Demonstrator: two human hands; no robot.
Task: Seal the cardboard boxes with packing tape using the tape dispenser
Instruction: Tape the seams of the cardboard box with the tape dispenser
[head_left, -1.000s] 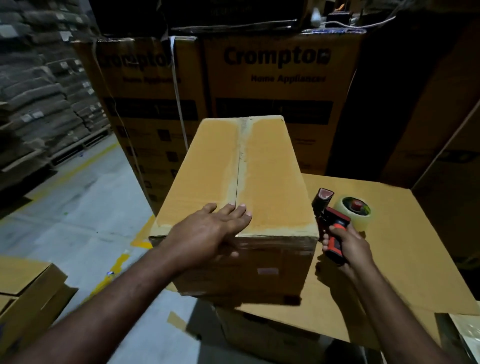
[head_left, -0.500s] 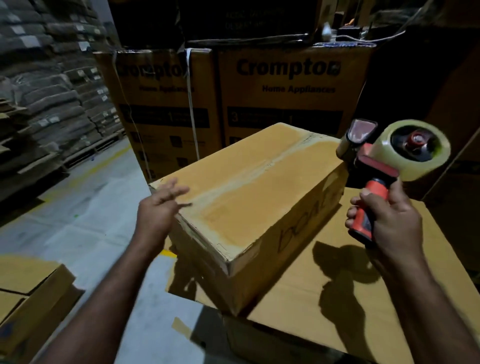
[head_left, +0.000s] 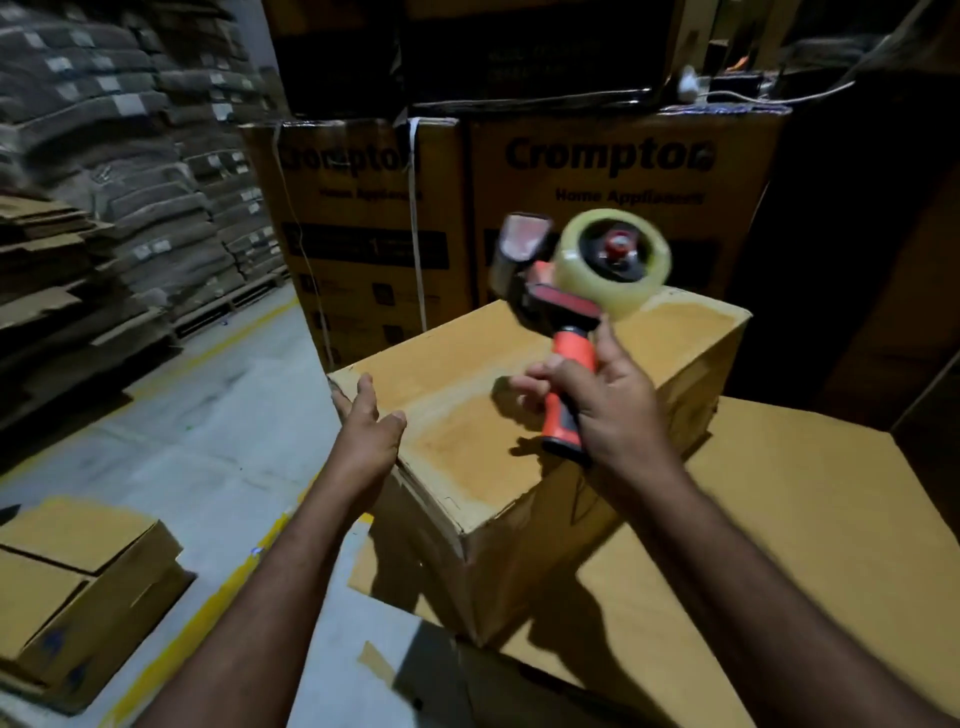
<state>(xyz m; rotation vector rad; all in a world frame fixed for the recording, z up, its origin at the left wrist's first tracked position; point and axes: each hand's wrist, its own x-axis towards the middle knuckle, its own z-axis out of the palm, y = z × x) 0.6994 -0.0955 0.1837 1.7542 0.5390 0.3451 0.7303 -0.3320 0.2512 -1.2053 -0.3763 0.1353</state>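
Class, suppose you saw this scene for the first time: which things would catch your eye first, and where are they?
The orange-handled tape dispenser, loaded with a clear tape roll, stands out, gripped by the right hand above the plain cardboard box at centre. The left hand lies open at that box's left edge. Behind stand large cartons printed Crompton.

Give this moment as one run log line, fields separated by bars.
left hand: open, at left edge of cardboard box | right hand: grips tape dispenser, raised over box top | box: on larger cardboard surface
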